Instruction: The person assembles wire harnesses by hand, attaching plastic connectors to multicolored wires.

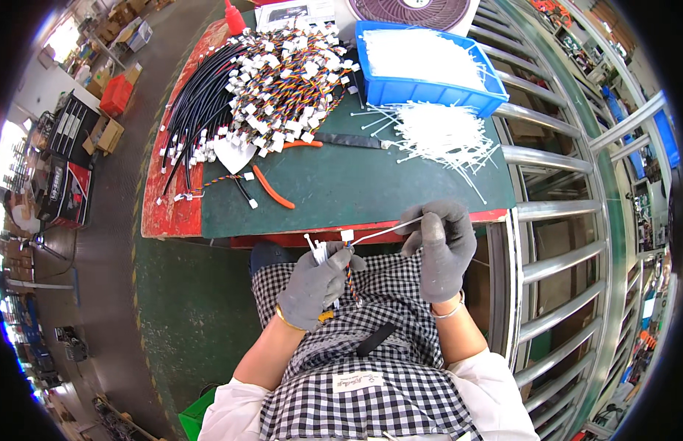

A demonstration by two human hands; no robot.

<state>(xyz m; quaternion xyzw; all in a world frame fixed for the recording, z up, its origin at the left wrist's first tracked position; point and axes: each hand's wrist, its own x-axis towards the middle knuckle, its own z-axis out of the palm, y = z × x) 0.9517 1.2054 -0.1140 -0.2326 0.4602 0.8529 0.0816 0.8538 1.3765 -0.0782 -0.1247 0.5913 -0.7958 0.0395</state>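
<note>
My left hand [312, 287], in a grey glove, is closed around a short twisted wire harness [349, 285] near its white connector [347, 235]. Several white cable ties [319, 252] stick up out of the same grip. A single white cable tie [385, 231] runs from the harness, just under the connector, across to my right hand [442, 253]. Gloved fingers of the right hand pinch its thin end. Both hands are above my checked apron, at the table's near edge. How the tie sits around the wires is partly hidden by the left fingers.
The green table [341, 192] carries a heap of wire harnesses [290, 81], black cables [202, 92], orange-handled pliers [272, 189] and a loose pile of cable ties [441, 136]. Behind that stands a blue bin [411, 92] of ties. A metal roller conveyor [555, 209] runs along the right.
</note>
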